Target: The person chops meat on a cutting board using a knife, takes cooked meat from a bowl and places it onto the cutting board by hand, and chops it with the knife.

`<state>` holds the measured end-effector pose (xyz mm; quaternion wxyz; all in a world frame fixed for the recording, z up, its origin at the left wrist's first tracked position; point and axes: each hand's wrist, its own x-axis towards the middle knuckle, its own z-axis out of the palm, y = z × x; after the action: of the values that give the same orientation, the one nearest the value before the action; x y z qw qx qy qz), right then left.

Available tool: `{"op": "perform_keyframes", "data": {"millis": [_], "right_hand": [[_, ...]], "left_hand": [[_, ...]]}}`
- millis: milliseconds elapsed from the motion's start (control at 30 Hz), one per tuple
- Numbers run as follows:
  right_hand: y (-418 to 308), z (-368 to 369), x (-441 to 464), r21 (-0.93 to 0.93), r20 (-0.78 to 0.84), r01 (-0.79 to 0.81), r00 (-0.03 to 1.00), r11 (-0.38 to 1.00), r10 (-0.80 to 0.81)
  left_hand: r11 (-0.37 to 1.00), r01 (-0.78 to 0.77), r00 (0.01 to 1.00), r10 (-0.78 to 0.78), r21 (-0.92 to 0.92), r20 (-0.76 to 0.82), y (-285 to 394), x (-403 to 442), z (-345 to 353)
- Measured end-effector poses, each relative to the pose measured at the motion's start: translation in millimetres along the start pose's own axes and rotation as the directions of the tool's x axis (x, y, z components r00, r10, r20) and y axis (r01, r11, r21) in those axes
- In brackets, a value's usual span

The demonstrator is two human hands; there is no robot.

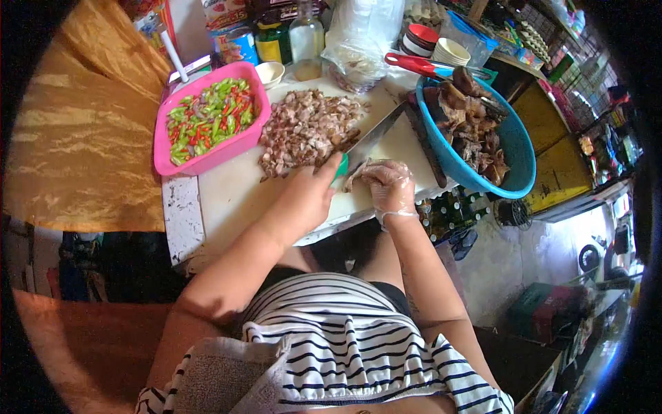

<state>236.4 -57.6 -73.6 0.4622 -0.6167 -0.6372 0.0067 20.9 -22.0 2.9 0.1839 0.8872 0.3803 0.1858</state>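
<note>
My left hand (312, 195), bare, is closed round the green handle of a knife (376, 136). Its broad blade points up and to the right over the white cutting board (231, 207). In a clear plastic glove, my right hand (391, 185) is closed on a piece of meat (353, 176) at the board's near right part, close to the knife handle. Part of that piece is hidden under the fingers. Beyond my left hand lies a heap of chopped meat (303, 127), some of it touching the knife's side.
At left, a pink basin (165, 155) holds cut green and red chillies. A blue basin (527, 165) with large browned meat pieces stands at right, red-handled tongs (412, 64) at its rim. Behind are a glass bottle (306, 38), a plastic bag (355, 62) and stacked bowls (452, 52).
</note>
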Motion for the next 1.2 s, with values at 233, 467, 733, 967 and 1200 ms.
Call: {"op": "perform_keyframes", "data": {"millis": [233,467,733,967,1200], "right_hand": [[9,12,7,0.012,0.027,-0.027,0.999,1.000,0.027],[15,19,4,0.491,0.092,-0.270,0.962,0.828,0.259],[24,13,4,-0.007,0.057,0.032,0.998,0.999,-0.031],[3,14,8,-0.106,0.084,-0.358,0.926,0.928,0.367],[-76,48,18,-0.469,0.126,-0.081,0.979,0.879,0.158]], "left_hand": [[0.997,0.036,0.987,-0.045,0.062,0.157,7,-64,-46],[0.978,-0.017,0.963,-0.040,0.208,0.266,13,-60,-35],[0.997,-0.048,0.991,0.055,-0.059,0.122,-5,-5,7],[0.978,-0.103,0.938,0.036,-0.181,-0.344,-41,-61,6],[0.947,-0.033,0.863,-0.135,-0.321,-0.486,-71,-76,14]]}}
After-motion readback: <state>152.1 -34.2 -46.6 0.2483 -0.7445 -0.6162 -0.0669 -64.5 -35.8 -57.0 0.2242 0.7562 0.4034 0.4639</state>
